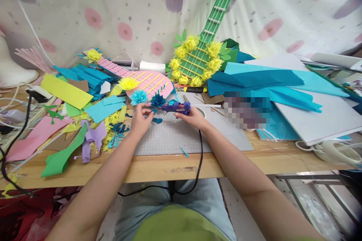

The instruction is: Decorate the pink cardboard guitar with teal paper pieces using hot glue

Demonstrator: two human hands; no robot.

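My right hand [192,116] is wrapped round a purple glue gun [177,108] with a white glue stick [209,106] out of its back. The gun's nozzle points left toward my left hand [142,118], whose fingers are pinched at a small dark blue paper piece [153,110]. Just beyond the fingers lie a light blue paper flower [138,97] and a dark blue one [158,99], at the lower edge of a pink paper guitar [154,82]. Another dark blue piece [157,120] rests on the grey cutting mat [166,139].
A green paper guitar [195,62] with yellow flowers leans at the back. Coloured paper and scraps cover the left; blue paper [254,79] and white sheets [319,116] lie right. A black cord [201,158] hangs over the table's front edge [175,175].
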